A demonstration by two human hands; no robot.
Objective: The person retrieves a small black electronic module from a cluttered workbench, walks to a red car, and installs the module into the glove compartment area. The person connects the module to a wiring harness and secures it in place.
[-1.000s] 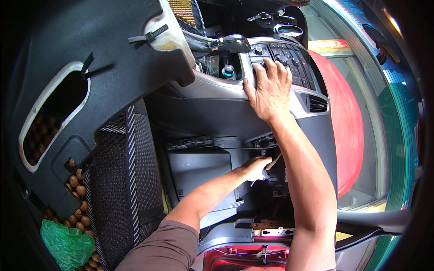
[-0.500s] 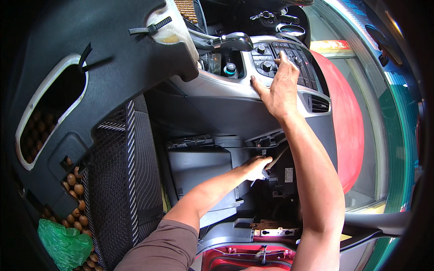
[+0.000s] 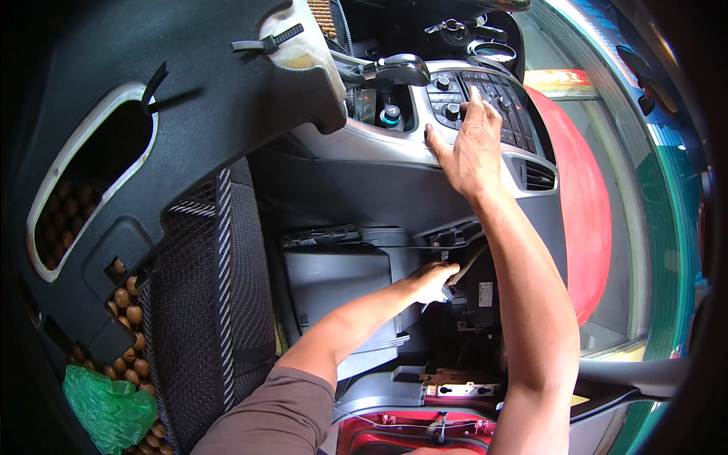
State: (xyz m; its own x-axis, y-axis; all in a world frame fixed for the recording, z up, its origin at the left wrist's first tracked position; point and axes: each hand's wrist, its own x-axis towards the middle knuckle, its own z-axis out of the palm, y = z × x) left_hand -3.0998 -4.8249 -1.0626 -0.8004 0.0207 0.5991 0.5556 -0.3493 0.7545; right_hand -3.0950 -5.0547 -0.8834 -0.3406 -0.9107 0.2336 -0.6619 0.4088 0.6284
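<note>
My right hand (image 3: 478, 155) rests on the centre console of a car, thumb on the silver trim (image 3: 379, 146) and fingers stretched over the black control panel (image 3: 497, 106) with its round knobs. Lower down, my left hand (image 3: 434, 282) reaches into the opened dashboard cavity, its fingers bent closed. What they grip among the dark parts is too hidden to name; something small and whitish shows under them. Beside that hand lies a dark box with a white label (image 3: 485, 294). A grey glove-box bin (image 3: 337, 284) hangs just left of it.
A large black trim panel (image 3: 205, 98) with an oval opening fills the upper left. Below it are a mesh-covered seat (image 3: 186, 303), a brown bead cover (image 3: 130, 315) and a green plastic bag (image 3: 106, 409). A gear lever (image 3: 402, 70) stands beside the console. The red door frame (image 3: 409, 428) is at the bottom.
The view has shifted slightly, so the black trim panel and console sit a little farther right. Both hands stay in nearly the same places.
</note>
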